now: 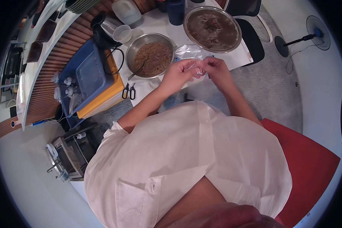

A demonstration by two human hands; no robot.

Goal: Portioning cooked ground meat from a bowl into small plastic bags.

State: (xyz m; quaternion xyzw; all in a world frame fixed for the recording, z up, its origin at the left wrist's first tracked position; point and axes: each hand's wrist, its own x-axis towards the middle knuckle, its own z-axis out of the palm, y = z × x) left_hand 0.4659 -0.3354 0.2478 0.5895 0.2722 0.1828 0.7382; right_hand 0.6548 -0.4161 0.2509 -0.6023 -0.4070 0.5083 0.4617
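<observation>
My left hand (179, 74) and my right hand (216, 68) meet over the near edge of the white table, fingers pinching a small piece of clear plastic film (200, 68) between them. Just beyond my hands lies a clear plastic bag (189, 52). To the left of them is a steel bowl (129, 48) holding a brown crumbly mixture (153, 55), with a metal spoon (138, 71) resting in it. A wide round steel tray (238, 32) of murky brown liquid stands at the back right. Black-handled scissors (128, 91) lie at the table's left corner.
Behind the bowl stand a clear plastic cup (122, 34), a kettle (106, 30), a plastic jug (127, 12) and a dark blue bottle (175, 12). A blue bin (98, 54) sits on a yellow one (102, 99) at left. Black chairs (249, 42) and a standing fan (302, 38) are at right.
</observation>
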